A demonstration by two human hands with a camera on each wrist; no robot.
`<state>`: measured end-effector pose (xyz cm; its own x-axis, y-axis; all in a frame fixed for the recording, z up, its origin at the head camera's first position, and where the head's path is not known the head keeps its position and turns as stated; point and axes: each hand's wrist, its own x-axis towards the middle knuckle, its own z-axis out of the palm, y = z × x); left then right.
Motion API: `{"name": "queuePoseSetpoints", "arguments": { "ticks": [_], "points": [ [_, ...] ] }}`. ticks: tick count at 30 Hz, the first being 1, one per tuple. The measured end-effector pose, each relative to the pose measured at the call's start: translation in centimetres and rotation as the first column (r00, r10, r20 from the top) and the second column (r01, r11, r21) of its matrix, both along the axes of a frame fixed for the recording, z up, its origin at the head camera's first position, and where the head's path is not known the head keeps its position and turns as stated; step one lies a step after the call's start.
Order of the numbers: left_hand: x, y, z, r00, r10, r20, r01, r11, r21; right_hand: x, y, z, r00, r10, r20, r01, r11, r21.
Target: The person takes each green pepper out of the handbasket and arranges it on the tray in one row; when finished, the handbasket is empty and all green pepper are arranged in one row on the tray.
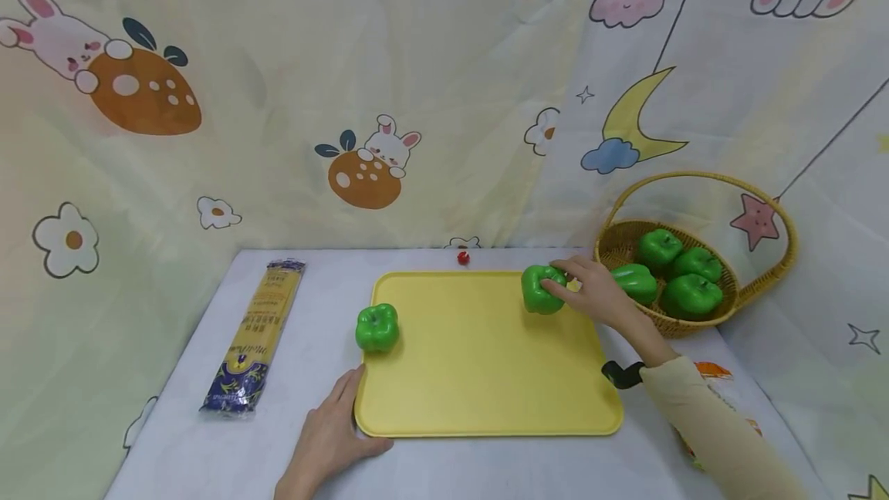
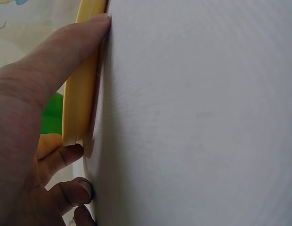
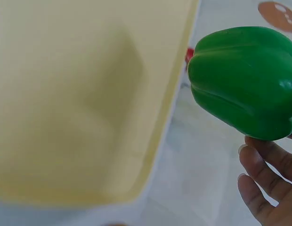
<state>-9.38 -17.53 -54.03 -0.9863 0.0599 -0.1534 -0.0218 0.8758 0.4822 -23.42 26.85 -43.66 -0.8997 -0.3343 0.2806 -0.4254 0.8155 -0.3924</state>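
Note:
Over the far right part of a yellow tray, my right hand pinches a green bell pepper by thumb and fingertips. The right wrist view shows this bell pepper above the tray's rim, the lower fingers spread beneath it. A second green bell pepper sits at the tray's left edge. My left hand rests around the tray's near left corner, thumb along the front edge and extended fingers along the left side. In the left wrist view the thumb presses the tray's side.
A wicker basket with several green bell peppers stands at the back right. A spaghetti packet lies on the left. Behind the tray is a small red object. Another packet is partly hidden under the right sleeve.

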Motion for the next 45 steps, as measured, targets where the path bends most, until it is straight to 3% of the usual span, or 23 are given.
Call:
{"name": "queuePoseSetpoints", "arguments": {
  "ticks": [10,16,21,31,45],
  "points": [
    [0.1,-0.1,0.0,1.0,-0.01,-0.025,0.01,1.0,0.003,0.4,-5.1,-3.5,0.999,0.044,0.004,-0.044,0.999,-0.031],
    [0.1,0.0,-0.3,0.999,-0.014,-0.032,0.014,1.0,0.008,0.7,-7.8,-4.7,0.998,0.042,0.038,-0.039,0.997,-0.072],
    [0.1,0.1,-0.4,0.999,-0.013,-0.031,0.013,1.0,0.011,0.7,-9.5,-4.9,0.997,0.062,0.054,-0.056,0.993,-0.108],
    [0.1,0.0,0.0,1.0,-0.013,-0.026,0.013,1.0,0.013,0.7,-12.5,-5.2,0.974,0.097,0.204,-0.062,0.983,-0.172],
    [0.0,0.1,0.0,1.0,-0.017,-0.018,0.017,1.0,0.002,0.8,-17.2,-4.9,0.95,0.189,0.249,-0.147,0.973,-0.175]
  ]
}}
